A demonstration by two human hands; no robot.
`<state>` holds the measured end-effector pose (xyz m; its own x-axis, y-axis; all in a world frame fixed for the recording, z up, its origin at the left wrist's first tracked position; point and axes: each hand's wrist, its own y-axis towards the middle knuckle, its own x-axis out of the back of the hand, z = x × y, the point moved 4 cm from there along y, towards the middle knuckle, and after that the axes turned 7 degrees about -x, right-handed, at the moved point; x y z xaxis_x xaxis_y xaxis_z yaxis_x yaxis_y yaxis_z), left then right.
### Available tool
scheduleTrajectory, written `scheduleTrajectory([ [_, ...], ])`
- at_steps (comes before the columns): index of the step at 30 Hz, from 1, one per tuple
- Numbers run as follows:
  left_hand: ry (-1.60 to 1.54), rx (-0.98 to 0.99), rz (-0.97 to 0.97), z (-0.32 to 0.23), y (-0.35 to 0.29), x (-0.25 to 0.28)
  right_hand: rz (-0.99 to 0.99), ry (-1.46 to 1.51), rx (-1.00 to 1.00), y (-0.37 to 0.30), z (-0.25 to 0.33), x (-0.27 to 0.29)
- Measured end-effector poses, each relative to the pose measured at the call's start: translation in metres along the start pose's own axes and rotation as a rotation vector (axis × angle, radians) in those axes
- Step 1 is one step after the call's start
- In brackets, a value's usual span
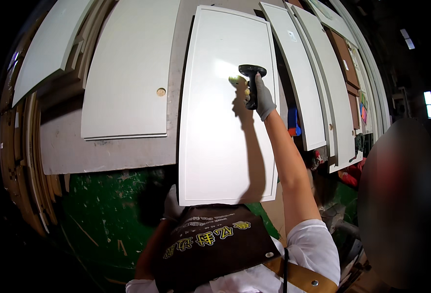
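Observation:
A long white panel (215, 146) with a raised border lies in front of me, its near end close to my apron. My right hand (264, 100), in a grey glove, is closed around the upright grip of a black handheld tool (252, 80) with a wide round head. The tool is over the panel's right half, and its exact kind is unclear. A glow and a dark shadow of my hand and arm fall on the white surface. My gloved left hand (172, 202) is at the panel's near left corner, against its edge; its fingers are dim and partly hidden.
Another pale panel (127, 73) with a round hole lies left on the grey work surface (113, 156). More panels (298, 83) lean or lie on the right, beside a blue object (293, 119). Stacked boards (30, 161) stand far left. Below is a green floor (103, 210) with scraps.

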<state>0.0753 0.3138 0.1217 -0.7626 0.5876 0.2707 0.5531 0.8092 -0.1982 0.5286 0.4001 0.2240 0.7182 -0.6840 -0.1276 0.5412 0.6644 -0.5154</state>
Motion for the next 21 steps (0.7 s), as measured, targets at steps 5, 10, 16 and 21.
scheduleTrajectory([
  [5,0.044,-0.050,-0.306,-0.057,0.050,0.032,0.001,0.024,-0.005,-0.001,-0.003,0.007],
  [10,0.679,-0.760,0.070,-0.135,0.200,0.026,-0.025,0.095,-0.003,-0.025,0.000,0.015],
  [16,1.280,-0.937,0.370,-0.194,0.441,-0.049,-0.110,0.240,-0.014,-0.127,-0.013,0.038],
  [21,1.354,-0.648,0.105,-0.192,0.571,-0.103,-0.450,0.422,-0.006,-0.221,-0.077,0.099],
])
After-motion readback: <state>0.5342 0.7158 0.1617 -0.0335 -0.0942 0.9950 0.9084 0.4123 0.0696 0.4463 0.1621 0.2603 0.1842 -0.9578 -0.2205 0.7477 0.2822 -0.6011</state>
